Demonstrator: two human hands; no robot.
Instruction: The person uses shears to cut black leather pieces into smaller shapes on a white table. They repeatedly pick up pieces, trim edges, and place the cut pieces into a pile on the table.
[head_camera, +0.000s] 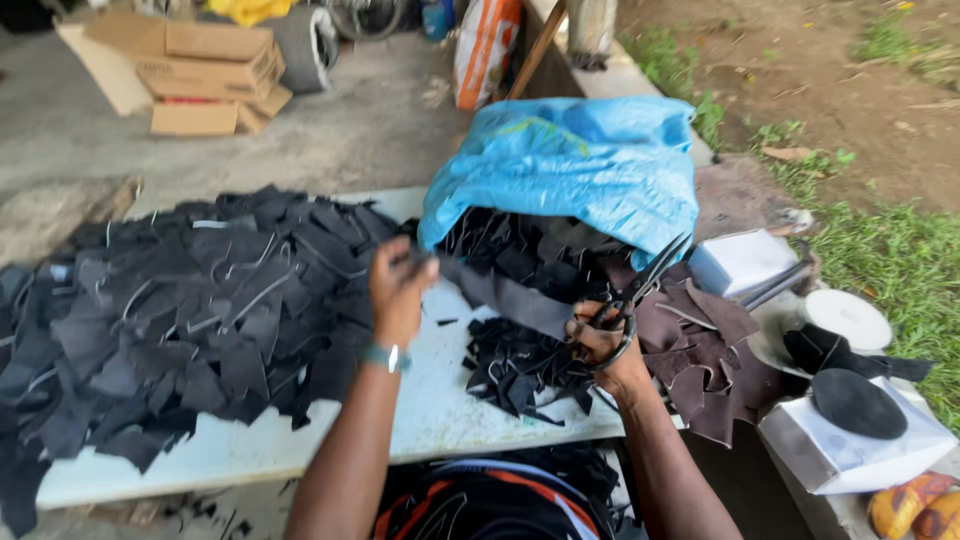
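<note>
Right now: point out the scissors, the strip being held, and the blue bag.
scissors (640, 290), head view, on the blades near the pivot.
dark strip (500, 290), head view, mid-length between the two hands.
blue bag (580, 160), head view, on its upper face.

— Even daylight, soft and diffuse, fills the frame; the grass (900, 260) at right and the concrete floor (200, 140) read bright, with no hard sun patches.

— Shadows?

— Faint ones only, under the dark scrap pile (170, 320) on the white table (430, 400). The black pieces swallow detail and merge into one mass.

— Glare?

— A mild sheen on the blue plastic bag (570, 160) and a thin glint along the scissors (640, 290).

— Sharpness?

— Soft overall. The left hand (398, 290) is slightly smeared by motion. Cardboard boxes (200, 75) at top left look hazy, and the wide lens bends lines near the edges.
</note>
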